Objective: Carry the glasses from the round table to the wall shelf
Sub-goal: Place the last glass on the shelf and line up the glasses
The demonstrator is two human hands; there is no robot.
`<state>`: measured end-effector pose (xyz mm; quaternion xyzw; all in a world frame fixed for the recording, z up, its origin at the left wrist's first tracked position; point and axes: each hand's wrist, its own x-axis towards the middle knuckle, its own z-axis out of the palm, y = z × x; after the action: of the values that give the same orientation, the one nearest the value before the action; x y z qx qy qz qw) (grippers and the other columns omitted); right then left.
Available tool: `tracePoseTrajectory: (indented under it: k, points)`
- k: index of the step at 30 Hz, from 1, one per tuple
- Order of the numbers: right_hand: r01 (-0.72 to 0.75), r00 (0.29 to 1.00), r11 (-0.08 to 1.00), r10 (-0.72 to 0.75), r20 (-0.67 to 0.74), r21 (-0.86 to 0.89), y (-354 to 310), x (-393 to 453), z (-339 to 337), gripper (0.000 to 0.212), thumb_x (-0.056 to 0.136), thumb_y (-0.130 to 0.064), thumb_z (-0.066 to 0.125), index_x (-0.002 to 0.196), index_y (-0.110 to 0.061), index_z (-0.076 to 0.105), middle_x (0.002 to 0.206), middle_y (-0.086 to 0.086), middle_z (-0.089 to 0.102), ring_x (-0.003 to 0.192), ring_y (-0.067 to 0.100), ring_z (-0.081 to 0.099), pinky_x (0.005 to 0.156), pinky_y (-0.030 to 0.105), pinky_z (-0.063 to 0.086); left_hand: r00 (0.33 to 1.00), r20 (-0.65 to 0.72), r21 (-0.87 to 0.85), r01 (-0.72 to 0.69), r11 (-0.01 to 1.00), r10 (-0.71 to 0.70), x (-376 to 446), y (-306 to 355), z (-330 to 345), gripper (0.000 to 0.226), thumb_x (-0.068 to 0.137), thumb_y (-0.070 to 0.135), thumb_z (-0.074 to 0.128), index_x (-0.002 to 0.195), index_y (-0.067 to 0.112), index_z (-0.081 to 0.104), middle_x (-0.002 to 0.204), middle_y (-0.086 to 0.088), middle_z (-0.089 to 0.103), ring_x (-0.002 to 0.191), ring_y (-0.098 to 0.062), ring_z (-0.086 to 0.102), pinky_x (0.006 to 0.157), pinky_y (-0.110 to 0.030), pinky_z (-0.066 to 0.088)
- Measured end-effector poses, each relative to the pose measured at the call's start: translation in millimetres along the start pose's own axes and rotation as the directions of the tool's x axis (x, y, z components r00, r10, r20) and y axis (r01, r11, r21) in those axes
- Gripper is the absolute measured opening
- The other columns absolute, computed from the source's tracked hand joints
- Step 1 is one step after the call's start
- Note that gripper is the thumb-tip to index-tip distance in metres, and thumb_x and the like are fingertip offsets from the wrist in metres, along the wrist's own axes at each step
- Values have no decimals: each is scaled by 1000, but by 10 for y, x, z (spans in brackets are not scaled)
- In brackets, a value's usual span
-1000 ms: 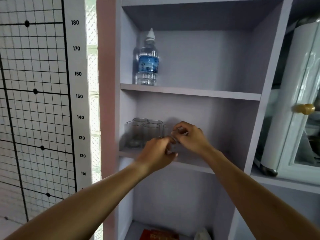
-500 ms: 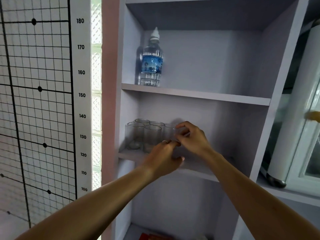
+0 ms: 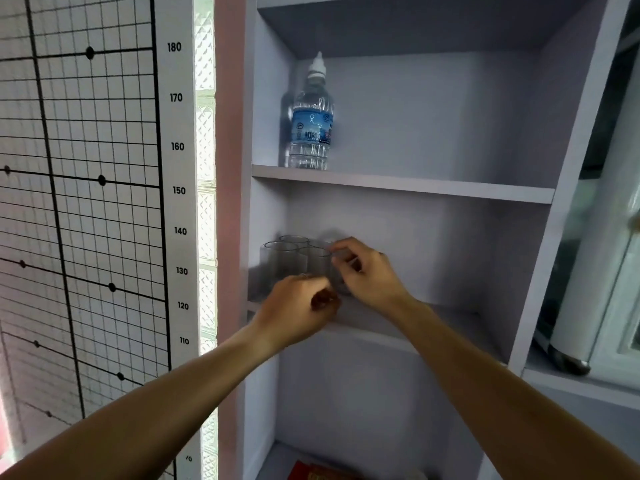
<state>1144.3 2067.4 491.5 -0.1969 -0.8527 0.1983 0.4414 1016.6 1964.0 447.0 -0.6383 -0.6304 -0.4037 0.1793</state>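
Several clear glasses [image 3: 284,262] stand bunched at the left end of the lilac wall shelf's middle board [image 3: 446,318]. My right hand [image 3: 372,275] reaches in beside them, its fingers wrapped around one more glass [image 3: 341,271] at the right of the bunch; motion blur hides whether this glass rests on the board. My left hand [image 3: 296,308] sits lower, at the board's front edge, fingers curled in with nothing showing inside them. The round table is out of view.
A water bottle [image 3: 311,129] stands on the board above. A height chart with a black grid [image 3: 104,202] covers the wall to the left. A white cabinet door [image 3: 595,271] is at the right. A red package [image 3: 322,472] lies on the lowest board.
My left hand has dropped away from the glass down to the board's front edge. My right hand stays on the glass. The view has shifted slightly left.
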Motion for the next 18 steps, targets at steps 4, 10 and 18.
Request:
tracePoseTrajectory:
  k: [4, 10, 18]
  points:
    - [-28, 993, 999, 32, 114, -36, -58, 20, 154, 23, 101, -25, 52, 119, -21, 66, 100, -1, 69, 85, 13, 62, 79, 21, 47, 995, -53, -35, 80, 996, -82, -71, -215, -179, 15, 83, 29, 71, 76, 20, 61, 69, 8, 67, 64, -10, 63, 60, -27, 48]
    - [13, 994, 999, -7, 110, -49, -75, -13, 87, 9, 98, -26, 54, 97, -24, 62, 80, -6, 65, 73, 15, 61, 71, 31, 50, 995, -56, -81, 78, 994, -82, -109, -296, -184, 24, 81, 39, 72, 80, 27, 51, 72, 12, 62, 63, -10, 61, 58, -25, 51]
    - [19, 999, 999, -21, -26, -45, 79, -300, -329, 13, 89, -22, 50, 77, -25, 52, 67, -6, 56, 58, 11, 48, 59, 32, 43, 993, -96, -94, -81, 992, 72, 33, 122, 96, 29, 73, 36, 79, 76, 20, 56, 70, 9, 59, 65, -10, 57, 61, -33, 52]
